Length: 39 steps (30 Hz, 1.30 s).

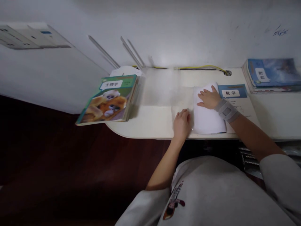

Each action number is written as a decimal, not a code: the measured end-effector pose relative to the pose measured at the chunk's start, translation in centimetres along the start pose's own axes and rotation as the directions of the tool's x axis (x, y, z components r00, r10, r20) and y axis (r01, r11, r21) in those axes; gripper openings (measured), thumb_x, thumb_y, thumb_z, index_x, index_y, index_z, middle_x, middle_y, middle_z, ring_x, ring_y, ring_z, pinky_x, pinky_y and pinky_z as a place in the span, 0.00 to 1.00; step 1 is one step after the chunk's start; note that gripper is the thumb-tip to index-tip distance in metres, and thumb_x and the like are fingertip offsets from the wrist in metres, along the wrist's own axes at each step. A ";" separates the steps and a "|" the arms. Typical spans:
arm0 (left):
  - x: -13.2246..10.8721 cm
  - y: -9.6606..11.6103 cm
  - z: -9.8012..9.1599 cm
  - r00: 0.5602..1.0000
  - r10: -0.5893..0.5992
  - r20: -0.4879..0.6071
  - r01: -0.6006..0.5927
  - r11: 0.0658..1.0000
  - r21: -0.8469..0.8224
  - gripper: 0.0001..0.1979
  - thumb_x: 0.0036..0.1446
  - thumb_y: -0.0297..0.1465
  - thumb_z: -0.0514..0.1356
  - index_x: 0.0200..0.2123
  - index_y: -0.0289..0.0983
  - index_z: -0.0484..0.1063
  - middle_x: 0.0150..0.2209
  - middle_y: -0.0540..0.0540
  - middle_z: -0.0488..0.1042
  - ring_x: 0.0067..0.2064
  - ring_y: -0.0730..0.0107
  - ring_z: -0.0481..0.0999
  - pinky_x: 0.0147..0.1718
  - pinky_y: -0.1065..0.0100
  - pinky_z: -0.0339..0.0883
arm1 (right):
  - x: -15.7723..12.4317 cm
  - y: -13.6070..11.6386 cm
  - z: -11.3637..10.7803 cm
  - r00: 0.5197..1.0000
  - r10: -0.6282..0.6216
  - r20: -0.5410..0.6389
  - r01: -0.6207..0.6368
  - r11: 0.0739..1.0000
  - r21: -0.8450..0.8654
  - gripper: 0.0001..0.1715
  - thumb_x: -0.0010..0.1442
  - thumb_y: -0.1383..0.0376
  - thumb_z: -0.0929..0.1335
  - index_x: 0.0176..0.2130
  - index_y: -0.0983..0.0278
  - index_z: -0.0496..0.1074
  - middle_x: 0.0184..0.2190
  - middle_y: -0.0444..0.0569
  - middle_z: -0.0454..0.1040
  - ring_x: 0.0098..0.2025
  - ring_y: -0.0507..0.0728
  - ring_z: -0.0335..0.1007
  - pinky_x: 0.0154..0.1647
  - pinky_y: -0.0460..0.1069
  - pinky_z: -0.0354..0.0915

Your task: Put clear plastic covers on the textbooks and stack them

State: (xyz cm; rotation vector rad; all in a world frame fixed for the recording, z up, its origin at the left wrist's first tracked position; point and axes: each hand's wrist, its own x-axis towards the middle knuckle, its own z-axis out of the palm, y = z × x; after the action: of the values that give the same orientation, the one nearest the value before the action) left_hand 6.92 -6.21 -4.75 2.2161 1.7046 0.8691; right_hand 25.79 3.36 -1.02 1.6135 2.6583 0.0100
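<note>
A mathematics textbook [240, 108] with a blue band lies on the desk, its front cover turned back so that a white inner side [207, 121] shows. My right hand [209, 97], a grey band on its wrist, presses flat on that white side with fingers spread. Left of the book extends a clear plastic book cover [160, 89], thin and hard to make out against the desk. My left hand [182, 124] is at its near right part, fingers curled in, seemingly pinching the plastic edge beside the white flap. The fingertips are partly hidden.
A biology textbook [110, 100] on a stack overhangs the desk's rounded left end. More books [272, 73] are piled at the right back. Yellow and black cables [202, 67] run along the wall to a desk hole. The white desk's front edge [141, 138] is close to my body.
</note>
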 end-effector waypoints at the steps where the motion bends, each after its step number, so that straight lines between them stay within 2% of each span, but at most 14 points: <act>1: 0.0 -0.1 0.0 1.000 -0.007 -0.012 0.006 1.000 -0.009 0.14 0.65 0.28 0.47 0.46 0.35 0.71 0.52 0.36 0.74 0.54 0.58 0.74 0.53 0.53 0.68 | -0.1 0.2 -0.2 1.000 -0.013 0.025 0.014 1.000 -0.012 0.28 0.64 0.51 0.61 0.56 0.64 0.68 0.57 0.59 0.69 0.60 0.68 0.61 0.62 0.72 0.42; 4: 0.2 -0.4 0.1 0.999 -0.002 -0.039 0.001 1.000 -0.009 0.13 0.64 0.28 0.49 0.47 0.34 0.70 0.52 0.34 0.74 0.55 0.56 0.73 0.52 0.53 0.68 | -0.7 1.2 -0.7 0.992 -0.072 0.106 0.077 0.996 -0.036 0.31 0.65 0.50 0.59 0.59 0.64 0.65 0.61 0.58 0.65 0.62 0.68 0.58 0.63 0.72 0.42; 7: 0.4 -0.4 0.4 0.998 0.055 -0.009 -0.055 0.998 0.027 0.13 0.63 0.27 0.51 0.46 0.31 0.70 0.53 0.32 0.73 0.58 0.54 0.70 0.56 0.52 0.65 | -1.5 1.7 -1.1 0.983 -0.111 0.148 0.121 0.991 -0.058 0.32 0.65 0.49 0.59 0.61 0.62 0.63 0.64 0.56 0.61 0.64 0.67 0.55 0.64 0.70 0.42; 10: 0.4 -0.1 0.5 0.996 0.091 0.023 -0.092 0.994 0.055 0.14 0.64 0.29 0.50 0.48 0.31 0.70 0.53 0.32 0.72 0.58 0.54 0.69 0.58 0.52 0.61 | -2.3 0.8 -1.3 0.980 -0.137 0.141 0.148 0.987 -0.069 0.31 0.65 0.50 0.58 0.61 0.62 0.63 0.64 0.56 0.62 0.64 0.68 0.55 0.63 0.70 0.42; 13: 0.3 0.2 0.4 0.994 0.095 0.059 -0.100 0.991 0.087 0.20 0.63 0.36 0.54 0.54 0.30 0.66 0.57 0.31 0.69 0.60 0.51 0.66 0.60 0.50 0.59 | -2.7 -0.6 -1.5 0.976 -0.182 0.121 0.191 0.979 -0.064 0.31 0.65 0.51 0.59 0.60 0.64 0.63 0.63 0.59 0.63 0.63 0.67 0.58 0.63 0.70 0.43; 16: 0.2 0.4 0.3 0.991 0.085 0.106 -0.099 0.986 0.134 0.25 0.62 0.39 0.56 0.57 0.30 0.63 0.60 0.30 0.66 0.62 0.49 0.64 0.60 0.48 0.57 | -2.0 -1.3 -1.6 0.974 -0.184 0.136 0.193 0.980 -0.055 0.30 0.65 0.51 0.59 0.58 0.66 0.65 0.61 0.60 0.64 0.62 0.67 0.59 0.63 0.69 0.45; 21: 0.5 1.0 -0.7 0.980 0.073 0.186 -0.110 0.974 0.199 0.22 0.63 0.36 0.53 0.56 0.30 0.65 0.59 0.32 0.67 0.59 0.51 0.68 0.57 0.53 0.62 | 0.6 -0.7 -1.7 0.977 -0.104 0.187 0.113 0.993 -0.039 0.37 0.63 0.47 0.61 0.60 0.69 0.62 0.64 0.63 0.59 0.65 0.68 0.54 0.62 0.67 0.50; 24: 2.5 1.4 -1.4 0.968 0.060 0.243 -0.124 0.959 0.256 0.21 0.64 0.35 0.50 0.56 0.30 0.65 0.59 0.32 0.67 0.57 0.50 0.69 0.55 0.53 0.65 | 1.4 -0.6 -1.5 0.976 -0.103 0.190 0.111 0.993 -0.031 0.38 0.63 0.47 0.61 0.61 0.71 0.60 0.65 0.64 0.57 0.65 0.67 0.54 0.63 0.66 0.51; 26: 4.9 1.5 -1.3 0.967 0.070 0.246 -0.142 0.946 0.291 0.22 0.65 0.34 0.48 0.57 0.29 0.64 0.61 0.32 0.65 0.61 0.51 0.65 0.57 0.53 0.61 | 1.4 -0.6 -1.2 0.978 -0.104 0.180 0.109 0.994 -0.021 0.39 0.63 0.48 0.60 0.62 0.72 0.59 0.65 0.65 0.56 0.66 0.67 0.53 0.63 0.66 0.51; 29: 8.9 1.0 -0.1 0.971 0.053 0.234 -0.134 0.930 0.343 0.23 0.65 0.31 0.47 0.60 0.27 0.60 0.65 0.31 0.58 0.67 0.52 0.54 0.62 0.53 0.53 | 1.1 -0.5 -0.6 0.982 -0.101 0.162 0.102 0.995 0.000 0.41 0.63 0.47 0.59 0.63 0.73 0.57 0.66 0.65 0.53 0.67 0.68 0.50 0.63 0.66 0.51; 31: 11.0 0.5 1.0 0.965 0.010 0.261 -0.107 0.927 0.360 0.23 0.65 0.31 0.46 0.60 0.26 0.60 0.65 0.30 0.57 0.67 0.52 0.53 0.62 0.53 0.52 | 1.1 -0.4 -0.3 0.983 -0.111 0.147 0.110 0.994 0.011 0.42 0.63 0.46 0.58 0.64 0.73 0.56 0.67 0.65 0.52 0.67 0.68 0.49 0.63 0.65 0.52; 35: 12.3 -0.4 2.4 0.969 0.017 0.245 -0.103 0.935 0.340 0.19 0.66 0.32 0.45 0.54 0.32 0.66 0.61 0.35 0.64 0.64 0.57 0.60 0.60 0.57 0.54 | 1.3 -0.1 -0.4 0.978 -0.151 0.146 0.152 0.988 0.003 0.44 0.63 0.45 0.57 0.63 0.75 0.56 0.66 0.67 0.53 0.67 0.67 0.51 0.63 0.65 0.52; 39: 12.2 -0.5 2.5 0.979 0.009 0.204 -0.079 0.938 0.336 0.17 0.66 0.28 0.44 0.45 0.36 0.72 0.50 0.39 0.74 0.56 0.61 0.70 0.54 0.61 0.60 | 1.3 -0.2 -0.9 0.969 -0.146 0.200 0.152 0.988 -0.019 0.45 0.63 0.46 0.58 0.64 0.78 0.55 0.66 0.68 0.51 0.68 0.67 0.49 0.64 0.65 0.50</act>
State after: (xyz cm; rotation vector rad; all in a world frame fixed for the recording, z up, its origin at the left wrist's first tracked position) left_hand 9.87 5.84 -3.10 2.4692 1.8266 0.3564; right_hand 25.00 4.41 -0.16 1.3244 2.6022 -0.1028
